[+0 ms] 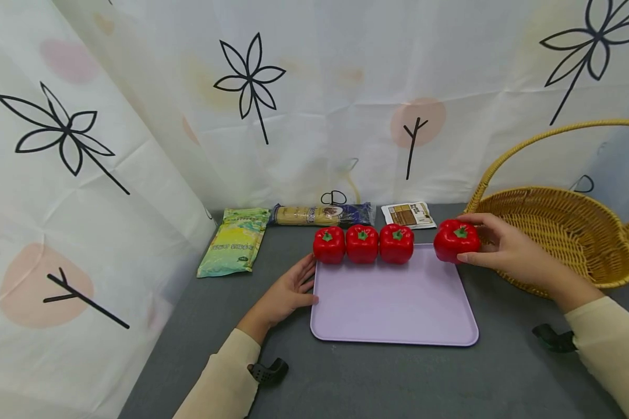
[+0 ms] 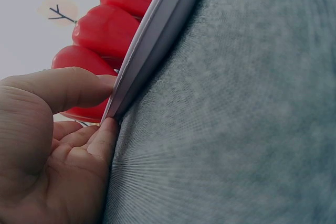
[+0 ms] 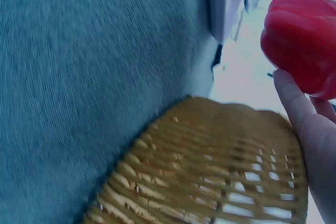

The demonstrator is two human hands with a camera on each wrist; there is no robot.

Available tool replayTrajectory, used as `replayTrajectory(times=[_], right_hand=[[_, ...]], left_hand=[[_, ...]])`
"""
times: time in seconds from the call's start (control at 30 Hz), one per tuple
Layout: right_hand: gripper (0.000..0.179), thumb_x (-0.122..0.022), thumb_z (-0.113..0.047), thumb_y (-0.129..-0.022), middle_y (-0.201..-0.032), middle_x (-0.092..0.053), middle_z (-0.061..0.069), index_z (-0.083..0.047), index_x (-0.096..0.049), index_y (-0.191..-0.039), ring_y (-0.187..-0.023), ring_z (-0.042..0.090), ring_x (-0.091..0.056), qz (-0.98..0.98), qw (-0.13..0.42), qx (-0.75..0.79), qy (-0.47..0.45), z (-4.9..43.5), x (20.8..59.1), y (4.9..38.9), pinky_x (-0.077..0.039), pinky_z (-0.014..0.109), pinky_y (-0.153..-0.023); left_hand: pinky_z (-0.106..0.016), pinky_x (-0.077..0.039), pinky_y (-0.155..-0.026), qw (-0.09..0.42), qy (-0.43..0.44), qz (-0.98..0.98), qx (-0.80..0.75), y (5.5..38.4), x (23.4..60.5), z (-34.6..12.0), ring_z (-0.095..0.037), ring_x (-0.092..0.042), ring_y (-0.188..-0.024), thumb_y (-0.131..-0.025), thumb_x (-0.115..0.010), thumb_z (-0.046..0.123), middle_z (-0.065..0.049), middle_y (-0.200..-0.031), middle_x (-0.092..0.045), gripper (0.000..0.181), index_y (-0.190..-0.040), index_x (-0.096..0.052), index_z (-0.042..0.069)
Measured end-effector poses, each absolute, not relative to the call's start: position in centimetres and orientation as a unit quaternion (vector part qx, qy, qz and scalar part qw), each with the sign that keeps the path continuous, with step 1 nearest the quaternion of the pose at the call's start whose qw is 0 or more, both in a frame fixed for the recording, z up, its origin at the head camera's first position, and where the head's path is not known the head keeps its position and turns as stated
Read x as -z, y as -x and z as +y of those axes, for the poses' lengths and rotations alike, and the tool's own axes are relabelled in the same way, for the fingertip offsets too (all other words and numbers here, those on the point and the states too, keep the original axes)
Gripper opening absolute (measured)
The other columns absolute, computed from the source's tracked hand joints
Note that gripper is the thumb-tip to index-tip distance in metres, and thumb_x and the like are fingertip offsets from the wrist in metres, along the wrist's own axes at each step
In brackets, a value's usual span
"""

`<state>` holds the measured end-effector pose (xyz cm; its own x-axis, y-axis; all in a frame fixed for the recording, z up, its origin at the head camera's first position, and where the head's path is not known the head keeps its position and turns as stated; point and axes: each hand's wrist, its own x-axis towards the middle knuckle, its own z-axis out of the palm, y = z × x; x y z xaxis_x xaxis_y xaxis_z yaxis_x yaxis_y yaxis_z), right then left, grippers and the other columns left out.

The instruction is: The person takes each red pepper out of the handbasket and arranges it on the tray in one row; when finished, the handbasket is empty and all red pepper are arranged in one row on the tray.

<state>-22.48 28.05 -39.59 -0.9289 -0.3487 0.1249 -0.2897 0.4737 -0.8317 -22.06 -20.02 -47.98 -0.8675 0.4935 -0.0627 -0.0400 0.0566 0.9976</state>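
Observation:
My right hand (image 1: 505, 250) holds a red bell pepper (image 1: 456, 240) with a green stem, thumb at its near side and fingers at its far side. The pepper overlaps the back right corner of a lilac tray (image 1: 393, 308). Three more peppers stand in a row along the tray's back edge: a left one (image 1: 329, 245), a middle one (image 1: 362, 244) and a right one (image 1: 396, 244). At the tray's left edge, my left hand (image 1: 288, 294) touches the rim with thumb and fingertips; in the left wrist view its thumb (image 2: 79, 88) lies against the rim.
A wicker basket (image 1: 550, 233) with a tall handle stands right of the tray, just behind my right hand. Along the back lie a green-yellow packet (image 1: 234, 241), a pack of noodles (image 1: 314, 215) and a small white-brown packet (image 1: 409, 215). A patterned curtain (image 1: 320, 105) hangs behind.

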Motion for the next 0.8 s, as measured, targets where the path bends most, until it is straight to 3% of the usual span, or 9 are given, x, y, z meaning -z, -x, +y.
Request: replayTrajectory(times=[0.23,0.37,0.5,0.8], right_hand=[[0.078,-0.086,-0.009,-0.094,-0.148,-0.051,0.026,0.005,-0.042,-0.157,-0.132,0.049,-0.053,0.865,0.049,0.456,0.205,26.4,40.7,23.3,-0.058,0.022,-0.09],[0.076,-0.086,-0.012,-0.095,-0.148,-0.052,0.026,0.006,-0.044,-0.157,-0.134,0.05,-0.052,0.869,0.054,0.446,0.206,25.8,41.4,23.9,-0.061,0.042,-0.098],[0.077,-0.084,-0.014,-0.098,-0.151,-0.05,0.028,0.006,-0.041,-0.159,-0.139,0.054,-0.047,0.871,0.069,0.443,0.199,25.5,41.7,24.2,-0.055,0.059,-0.103],[0.081,-0.082,-0.016,-0.1,-0.156,-0.043,0.034,0.008,-0.035,-0.161,-0.144,0.061,-0.04,0.874,0.083,0.438,0.194,25.2,41.5,24.7,-0.046,0.066,-0.108]], left_hand=[[-0.034,-0.036,-0.122,0.2,-0.16,0.699,-0.668,22.1,48.0,-20.1,-0.021,-0.022,-0.162,-0.091,-0.07,-0.022,-0.005,-0.18,-0.017,0.106,-0.175,-0.012,0.007],[-0.034,-0.036,-0.121,0.2,-0.16,0.698,-0.668,22.0,48.0,-20.1,-0.021,-0.022,-0.162,-0.091,-0.071,-0.022,-0.005,-0.18,-0.017,0.106,-0.175,-0.012,0.007],[-0.034,-0.036,-0.121,0.201,-0.161,0.698,-0.668,22.0,48.0,-20.0,-0.022,-0.022,-0.162,-0.091,-0.07,-0.022,-0.005,-0.18,-0.017,0.106,-0.175,-0.012,0.007],[-0.033,-0.037,-0.121,0.199,-0.161,0.699,-0.668,22.0,48.0,-20.0,-0.021,-0.022,-0.162,-0.091,-0.07,-0.022,-0.005,-0.18,-0.017,0.106,-0.175,-0.012,0.007]])
